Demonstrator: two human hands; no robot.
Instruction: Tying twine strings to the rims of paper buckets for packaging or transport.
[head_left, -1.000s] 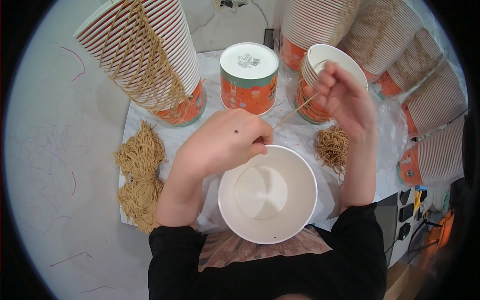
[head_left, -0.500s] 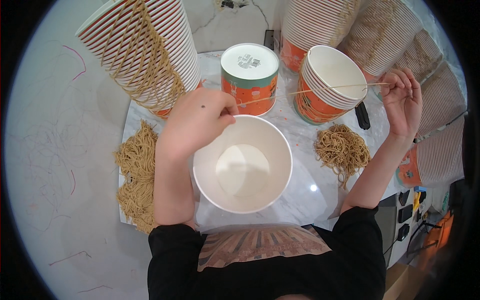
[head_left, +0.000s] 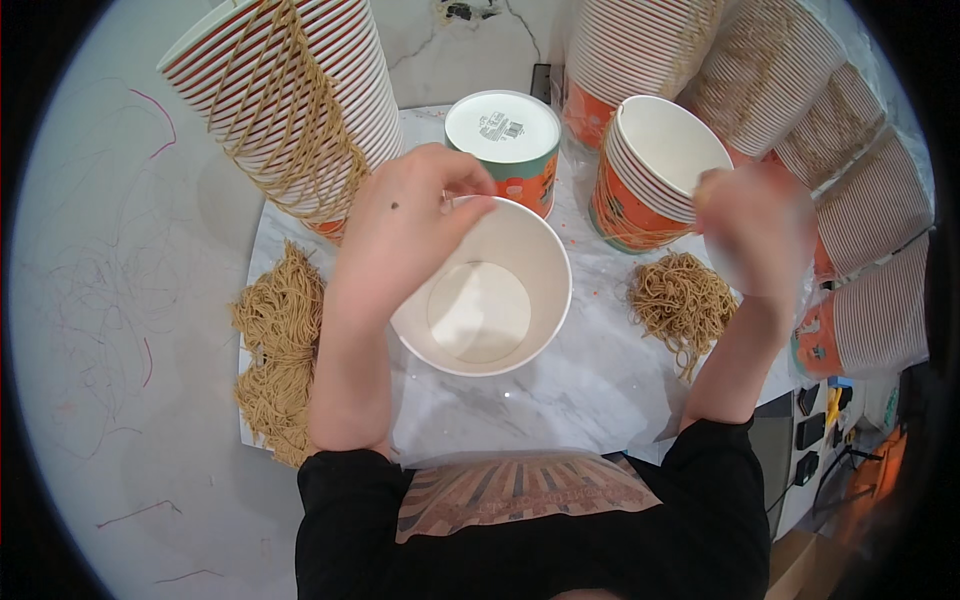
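Note:
A white-lined paper tub (head_left: 545, 285) stands at the middle of the table, its mouth facing up and tilted. At its far left rim is my left hand (head_left: 405, 210), the thumb along the rim and the fingers curled just beyond it. Whether twine is pinched there too is hidden. My right hand (head_left: 758, 235) is smeared by motion beside a short stack of nested tubs (head_left: 640, 195), which has twine around it. A loose heap of tan twine (head_left: 685, 300) lies just below that stack. Behind my tub an orange and green tub (head_left: 503, 130) stands upside down.
A tall, leaning stack of tubs (head_left: 300, 110) wound with twine rises at the far left. Bundles of tan twine (head_left: 278, 350) lie along the left table edge. Several wrapped tub stacks (head_left: 775, 70) fill the far right. Small black devices (head_left: 810, 430) sit at the lower right.
My left hand and the tub have moved away from my body, slightly left. My right hand has swung left and down toward the nested tubs. The taut twine between my hands no longer shows.

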